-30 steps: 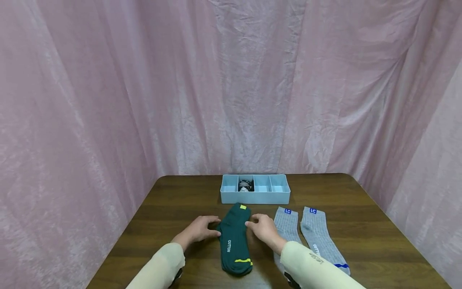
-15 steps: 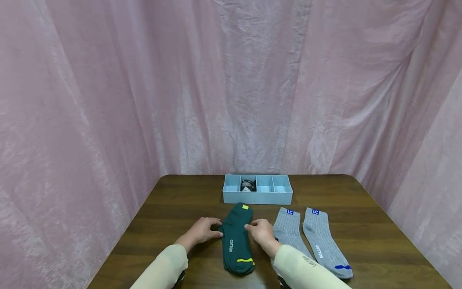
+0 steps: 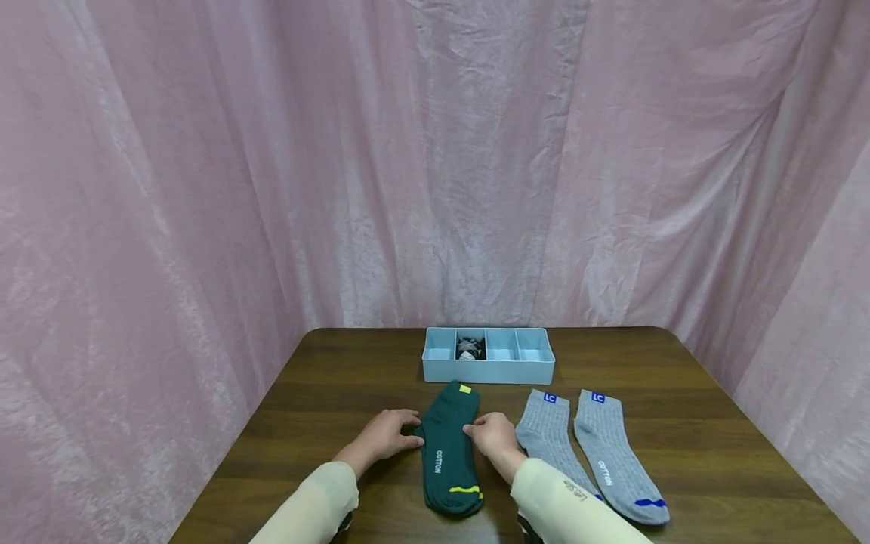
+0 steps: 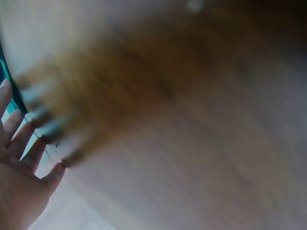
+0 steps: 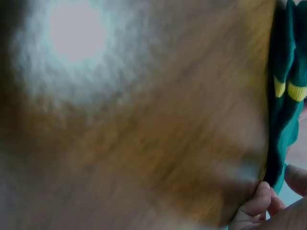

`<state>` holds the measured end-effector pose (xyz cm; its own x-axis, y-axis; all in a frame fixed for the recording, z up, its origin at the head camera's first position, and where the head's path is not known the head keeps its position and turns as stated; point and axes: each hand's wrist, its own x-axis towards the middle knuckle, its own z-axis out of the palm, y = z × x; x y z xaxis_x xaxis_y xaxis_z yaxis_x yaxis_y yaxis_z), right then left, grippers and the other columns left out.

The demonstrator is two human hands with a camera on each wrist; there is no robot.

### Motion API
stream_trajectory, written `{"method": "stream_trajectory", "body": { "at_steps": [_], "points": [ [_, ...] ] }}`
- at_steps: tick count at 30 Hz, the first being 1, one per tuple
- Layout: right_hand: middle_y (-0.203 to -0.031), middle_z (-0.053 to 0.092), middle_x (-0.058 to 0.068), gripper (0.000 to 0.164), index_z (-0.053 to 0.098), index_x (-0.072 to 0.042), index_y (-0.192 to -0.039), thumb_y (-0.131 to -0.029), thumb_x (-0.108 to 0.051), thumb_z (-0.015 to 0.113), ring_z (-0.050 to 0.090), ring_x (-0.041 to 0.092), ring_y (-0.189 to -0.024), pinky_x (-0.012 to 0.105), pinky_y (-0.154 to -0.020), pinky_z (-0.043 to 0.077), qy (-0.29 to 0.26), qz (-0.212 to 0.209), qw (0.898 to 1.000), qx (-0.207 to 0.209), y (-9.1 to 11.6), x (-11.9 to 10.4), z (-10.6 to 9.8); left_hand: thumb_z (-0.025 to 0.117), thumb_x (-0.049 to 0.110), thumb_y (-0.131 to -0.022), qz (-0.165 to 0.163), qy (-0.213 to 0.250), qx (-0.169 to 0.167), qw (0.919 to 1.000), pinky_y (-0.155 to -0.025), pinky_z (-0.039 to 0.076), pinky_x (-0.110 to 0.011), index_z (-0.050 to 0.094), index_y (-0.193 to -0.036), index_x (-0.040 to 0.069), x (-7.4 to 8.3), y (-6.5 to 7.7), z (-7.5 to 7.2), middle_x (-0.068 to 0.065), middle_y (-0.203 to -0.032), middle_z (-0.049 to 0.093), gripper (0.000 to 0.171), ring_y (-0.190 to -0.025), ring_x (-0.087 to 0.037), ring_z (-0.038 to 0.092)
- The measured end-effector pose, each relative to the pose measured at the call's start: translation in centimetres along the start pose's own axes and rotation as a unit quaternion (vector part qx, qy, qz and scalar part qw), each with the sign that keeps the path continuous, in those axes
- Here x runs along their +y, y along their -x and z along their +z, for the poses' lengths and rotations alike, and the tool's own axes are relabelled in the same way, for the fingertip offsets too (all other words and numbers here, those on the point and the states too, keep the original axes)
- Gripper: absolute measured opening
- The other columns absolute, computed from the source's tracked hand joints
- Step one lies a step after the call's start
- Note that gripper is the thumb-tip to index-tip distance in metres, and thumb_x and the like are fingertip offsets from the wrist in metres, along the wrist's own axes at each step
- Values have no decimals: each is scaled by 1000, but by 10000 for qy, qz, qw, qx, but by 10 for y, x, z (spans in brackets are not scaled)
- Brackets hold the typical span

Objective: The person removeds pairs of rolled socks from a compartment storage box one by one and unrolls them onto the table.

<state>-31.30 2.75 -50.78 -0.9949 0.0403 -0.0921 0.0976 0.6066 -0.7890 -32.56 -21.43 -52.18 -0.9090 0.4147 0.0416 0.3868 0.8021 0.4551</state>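
Note:
A pair of dark green socks [image 3: 450,449], one stacked on the other, lies flat on the table with yellow marks and white "COTTON" lettering. At their left edge is my left hand [image 3: 385,436], thumb tip right by the fabric; the left wrist view shows its fingers [image 4: 21,139] spread, tips down on the tabletop. My right hand [image 3: 496,440] pinches the socks' right edge between thumb and curled fingers. In the right wrist view the green fabric [image 5: 283,120] runs down to those fingertips [image 5: 263,191].
Two grey socks [image 3: 550,434] with blue labels lie side by side to the right, the nearer one partly behind my right sleeve [image 3: 571,499]. At the back stands a light blue divided box [image 3: 488,372], a dark patterned bundle [image 3: 470,348] in one compartment. Pink curtains [image 3: 435,166] hang behind.
The whole head view has shifted slightly. My right forearm has come in a little, showing more of the grey socks. Both hands stay at the green socks' edges, and the socks lie as before.

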Motion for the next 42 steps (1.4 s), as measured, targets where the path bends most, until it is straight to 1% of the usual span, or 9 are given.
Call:
{"method": "stream_trajectory", "body": {
  "at_steps": [3, 9, 14, 17, 19, 23, 27, 35, 42],
  "points": [
    [-81, 66, 5, 20, 75, -1, -97, -89, -20, 74, 59, 21, -77, 39, -68, 52, 47, 11, 10000, -41, -3, 2, -1, 73, 31, -91, -52, 24, -14, 10000, -103, 42, -54, 71, -120, 7, 2, 0, 0, -11, -135, 60, 39, -126, -34, 54],
    [-100, 70, 9, 23, 74, -3, -101, -86, -21, 78, 62, 24, -91, 44, -78, 52, 45, 18, 10000, -66, -3, 0, -1, 74, 31, -90, -91, 54, 9, 9999, -103, 42, -54, 71, -119, 6, 2, -1, 0, -12, -134, 61, 38, -125, -35, 54],
    [-91, 67, 3, 11, 73, -10, -89, -87, -20, 77, 59, 21, -80, 39, -69, 49, -67, 16, 10000, 60, -3, 0, 0, 75, 31, -90, -84, 36, 18, 10000, -103, 42, -54, 72, -119, 6, 1, -2, 1, -12, -135, 60, 39, -125, -35, 54],
    [-82, 65, 2, 9, 73, -10, -86, -88, -18, 75, 56, 20, -74, 35, -63, 46, -173, -11, 9998, 15, -4, 1, 0, 75, 31, -89, -70, 13, 30, 10000, -102, 42, -54, 72, -118, 6, 1, -1, 1, -12, -135, 60, 39, -125, -35, 54],
    [-77, 64, 2, 8, 73, -9, -85, -88, -16, 75, 57, 19, -69, 32, -58, 45, -334, -5, 9994, -63, -5, 4, -1, 76, 32, -89, -88, -4, 20, 10000, -103, 42, -54, 72, -119, 7, 1, -1, 2, -12, -135, 60, 39, -125, -34, 54],
    [-70, 63, 6, 5, 70, -3, -86, -88, -7, 73, 60, 18, -59, 29, -51, 50, -942, 126, 9950, -299, -8, 8, -5, 76, 33, -89, -132, 9, -25, 9999, -103, 42, -54, 72, -119, 8, 1, -2, 2, -11, -136, 60, 40, -126, -34, 53],
    [-73, 64, 11, 6, 67, 2, -93, -89, -1, 70, 63, 18, -58, 31, -52, 56, -1435, 279, 9880, -497, -9, 11, -12, 76, 33, -88, -155, 23, -60, 9999, -103, 41, -54, 72, -119, 8, 1, -2, 1, -11, -136, 60, 40, -127, -34, 53],
    [-82, 64, 13, 11, 66, 7, -99, -90, 1, 68, 65, 19, -60, 32, -58, 58, -1455, 437, 9863, -641, -12, 16, -27, 76, 33, -88, -188, -5, -57, 9998, -103, 42, -53, 72, -118, 8, 1, -2, 2, -10, -135, 60, 39, -126, -33, 53],
    [-81, 65, 15, 12, 66, 9, -98, -88, 3, 69, 66, 17, -57, 32, -57, 58, -1335, 461, 9879, -635, -15, 18, -43, 76, 32, -89, -205, 32, -100, 9997, -104, 41, -53, 71, -121, 8, 0, -2, 2, -10, -137, 59, 41, -128, -33, 52]
  ]
}}
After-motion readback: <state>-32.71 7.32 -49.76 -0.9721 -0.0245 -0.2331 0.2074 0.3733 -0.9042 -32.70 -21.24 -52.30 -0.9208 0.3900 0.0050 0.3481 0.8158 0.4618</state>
